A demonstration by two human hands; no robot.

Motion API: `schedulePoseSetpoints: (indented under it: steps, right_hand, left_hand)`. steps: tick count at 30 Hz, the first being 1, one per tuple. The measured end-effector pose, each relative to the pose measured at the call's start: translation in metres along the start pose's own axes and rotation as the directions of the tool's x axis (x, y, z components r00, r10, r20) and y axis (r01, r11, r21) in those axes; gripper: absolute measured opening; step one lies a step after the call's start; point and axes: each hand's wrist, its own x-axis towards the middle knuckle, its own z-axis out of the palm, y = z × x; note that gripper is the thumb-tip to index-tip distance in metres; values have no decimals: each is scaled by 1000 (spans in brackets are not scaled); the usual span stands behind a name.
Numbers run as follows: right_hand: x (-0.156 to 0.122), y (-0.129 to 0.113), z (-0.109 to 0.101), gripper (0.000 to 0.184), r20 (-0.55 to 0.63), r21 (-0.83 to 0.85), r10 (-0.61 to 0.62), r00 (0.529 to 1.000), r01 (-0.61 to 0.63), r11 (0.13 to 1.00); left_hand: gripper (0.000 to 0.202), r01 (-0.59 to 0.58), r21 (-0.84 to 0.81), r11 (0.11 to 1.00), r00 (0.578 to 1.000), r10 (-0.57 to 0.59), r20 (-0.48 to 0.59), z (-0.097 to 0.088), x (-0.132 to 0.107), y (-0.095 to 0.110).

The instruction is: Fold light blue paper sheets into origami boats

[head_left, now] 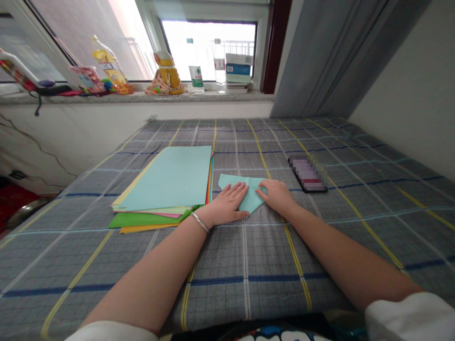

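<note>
A light-blue folded sheet of paper point(251, 201) lies on the plaid cloth, its near end narrowing to a point. My left hand point(229, 204), with a silver bangle at the wrist, rests flat on its left part, fingers stretched out. At the right edge of the paper, my right hand point(277, 195) has its fingers bent and the thumb close to them, gripping the edge. Both hands cover parts of the folds. Just left of my left hand is a stack of coloured paper point(170, 177), light blue on top, with green, yellow, pink and orange sheets sticking out.
A phone point(307, 174) with a blurred screen lies to the right on the plaid cloth point(220, 293). Along the windowsill point(209, 97) stand a juice bottle point(112, 66), a yellow container point(167, 73), a white tube point(196, 79), a clear bottle point(219, 64) and stacked boxes point(239, 70). A grey curtain point(330, 57) hangs at right.
</note>
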Motion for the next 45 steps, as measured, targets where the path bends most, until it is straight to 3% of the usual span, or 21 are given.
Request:
schedulePoseSetpoints:
  steps: [6,16,24,27,31,39,45]
  right_hand:
    - [1,0,0,21,1,11,13,1000,-13,1000]
    - [0,0,0,22,3,-4,14,1000,-14,1000]
    - [0,-1,1,20,-4,-15,22,1000,-22,1000]
    - [0,-1,1,21,0,-10,21,1000,-21,1000]
    - [0,0,0,21,8,-12,21,1000,-21,1000]
    - [0,-1,0,20,6,-19,17,1000,-17,1000]
    - [-1,-3,-1,18,-11,-7,27,1000,-27,1000]
  left_hand:
    - [88,28,-8,1000,998,-28,-50,4,0,-1]
    - [95,51,-32,998,998,-52,-30,2,-1,-1]
    - [93,55,-63,996,998,-55,6,-1,-1,-1]
    - [81,63,-94,994,998,-61,24,-3,0,-1]
    - [63,97,-113,989,994,-101,-33,0,2,2]
    - [64,128,-12,992,971,-128,-202,12,4,12]
    - [64,121,15,992,967,-115,-229,14,3,13]
